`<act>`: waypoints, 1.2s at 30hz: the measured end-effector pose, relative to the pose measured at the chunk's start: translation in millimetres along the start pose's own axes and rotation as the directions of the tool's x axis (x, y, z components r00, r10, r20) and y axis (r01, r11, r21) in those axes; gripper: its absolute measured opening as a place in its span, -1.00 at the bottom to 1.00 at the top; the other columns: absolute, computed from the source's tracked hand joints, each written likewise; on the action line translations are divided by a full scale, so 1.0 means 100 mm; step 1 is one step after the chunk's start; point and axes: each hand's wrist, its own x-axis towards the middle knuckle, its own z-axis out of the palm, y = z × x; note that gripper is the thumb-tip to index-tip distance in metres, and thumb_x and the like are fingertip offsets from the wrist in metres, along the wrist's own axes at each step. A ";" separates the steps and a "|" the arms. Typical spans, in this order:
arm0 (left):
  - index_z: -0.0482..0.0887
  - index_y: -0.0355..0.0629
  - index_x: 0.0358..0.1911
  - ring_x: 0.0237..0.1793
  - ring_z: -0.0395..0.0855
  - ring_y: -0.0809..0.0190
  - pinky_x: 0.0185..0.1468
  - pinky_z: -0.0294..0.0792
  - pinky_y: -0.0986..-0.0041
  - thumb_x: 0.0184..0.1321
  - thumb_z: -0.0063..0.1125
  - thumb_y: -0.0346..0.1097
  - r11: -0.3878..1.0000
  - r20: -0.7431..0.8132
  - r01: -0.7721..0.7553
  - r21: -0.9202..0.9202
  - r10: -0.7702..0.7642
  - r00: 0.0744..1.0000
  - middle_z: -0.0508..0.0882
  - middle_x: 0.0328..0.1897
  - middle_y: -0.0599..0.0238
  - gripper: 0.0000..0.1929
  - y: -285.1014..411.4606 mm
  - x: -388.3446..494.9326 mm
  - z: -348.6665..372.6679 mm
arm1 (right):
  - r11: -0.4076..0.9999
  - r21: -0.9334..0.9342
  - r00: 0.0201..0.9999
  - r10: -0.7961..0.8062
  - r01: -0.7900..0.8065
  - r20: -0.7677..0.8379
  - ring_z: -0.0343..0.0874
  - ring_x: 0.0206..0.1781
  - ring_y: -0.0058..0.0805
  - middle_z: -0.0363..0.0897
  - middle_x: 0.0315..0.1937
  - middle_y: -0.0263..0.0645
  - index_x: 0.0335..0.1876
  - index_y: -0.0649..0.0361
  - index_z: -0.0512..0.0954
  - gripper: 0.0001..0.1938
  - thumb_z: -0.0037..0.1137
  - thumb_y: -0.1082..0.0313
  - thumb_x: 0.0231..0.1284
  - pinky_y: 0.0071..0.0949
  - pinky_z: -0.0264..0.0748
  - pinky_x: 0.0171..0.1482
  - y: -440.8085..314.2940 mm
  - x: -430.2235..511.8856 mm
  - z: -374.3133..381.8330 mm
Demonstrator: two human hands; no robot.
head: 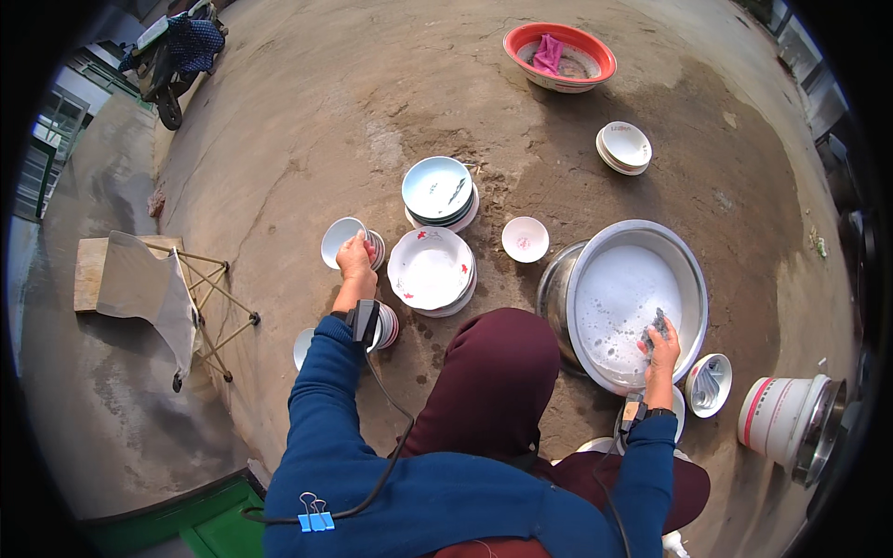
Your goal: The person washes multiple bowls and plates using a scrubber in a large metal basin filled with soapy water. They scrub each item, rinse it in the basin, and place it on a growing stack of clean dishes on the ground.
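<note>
My left hand (356,260) grips the rim of a white bowl (337,239), tilted against a stack of bowls (377,250). Another group of bowls (385,328) lies partly hidden behind my left forearm. My right hand (661,352) holds a grey scouring pad (654,330) over a wide metal basin (579,352) full of sudsy water (621,293). Between my hands are a stack of white scalloped plates (430,268) with red decoration, a stack topped by a pale blue plate (437,187), and a small white bowl (525,239).
A bowl of metal spoons (707,387) and a white bucket (778,418) stand at right. Farther off are stacked bowls (626,146) and a red-rimmed basin (520,43) with a pink cloth (548,54). A folding stool (143,286) is at left, a covered scooter (178,59) beyond.
</note>
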 end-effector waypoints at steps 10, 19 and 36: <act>0.23 -0.42 0.13 0.16 0.34 -0.11 0.14 0.34 0.12 0.14 0.17 -0.32 0.775 0.605 0.351 0.525 -0.630 0.487 0.25 0.20 -0.14 -0.45 -0.83 -0.78 1.86 | 0.998 0.057 0.999 0.006 -0.004 -0.032 0.50 -0.22 -0.54 0.48 -0.13 -0.32 0.13 0.12 0.40 -0.52 0.14 0.51 -0.01 -0.52 0.57 -0.39 -0.20 -0.10 -0.01; 0.46 -0.25 -0.02 -0.08 0.57 -0.04 -0.03 0.47 0.16 0.07 0.15 -0.41 0.776 0.523 0.465 0.426 -0.631 0.573 0.58 -0.10 0.01 -0.64 -1.96 -0.45 2.24 | 0.996 0.082 0.999 0.026 -0.023 -0.043 0.52 -0.24 -0.53 0.51 -0.20 -0.29 0.13 0.19 0.39 -0.52 0.16 0.52 0.01 -0.52 0.59 -0.38 -0.13 -0.01 -0.09; 0.32 -0.30 0.10 -0.03 0.56 0.01 -0.05 0.48 0.10 -0.08 0.05 -0.39 0.946 0.918 0.173 0.275 -0.312 0.244 0.52 0.02 0.03 -0.45 1.06 -1.92 2.95 | 0.963 0.247 0.994 0.112 -0.106 -0.008 0.47 -0.07 -0.34 0.37 0.03 -0.08 0.25 0.24 0.23 -0.42 0.06 0.46 0.01 -0.45 0.61 -0.33 -0.32 -0.08 -0.04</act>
